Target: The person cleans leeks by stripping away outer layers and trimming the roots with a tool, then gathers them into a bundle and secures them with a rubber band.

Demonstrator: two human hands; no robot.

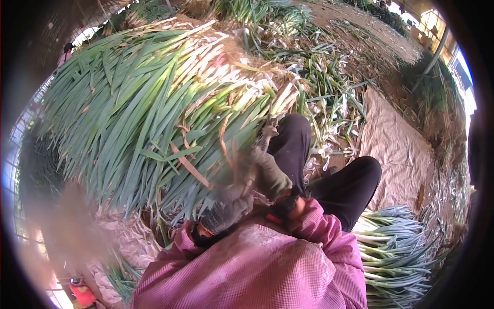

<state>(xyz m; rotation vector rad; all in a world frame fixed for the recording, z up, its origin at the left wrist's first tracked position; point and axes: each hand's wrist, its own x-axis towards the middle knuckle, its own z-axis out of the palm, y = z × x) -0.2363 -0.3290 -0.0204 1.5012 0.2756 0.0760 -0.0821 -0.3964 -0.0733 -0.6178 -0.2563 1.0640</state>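
A large heap of green onions [139,113] spreads in front of me, white root ends toward the upper right and long green leaves toward the lower left. My right hand [271,174], in a grey-olive glove, reaches forward beside my left knee, its fingers closed near the heap's edge. A narrow dark thing shows at its fingers; I cannot tell what it is. Close to my body, my left hand [231,203], in a grey glove, lies low over the leaf ends beside the right wrist. Its fingers are blurred by a smear on the lens.
Stripped leaves and peelings [329,98] litter the ground beyond my knees. Brown sheeting [393,149] lies at the right. Cleaned green onions [393,252] are stacked by my right side. More onion piles [262,13] stand at the back. A person [66,55] is at far left.
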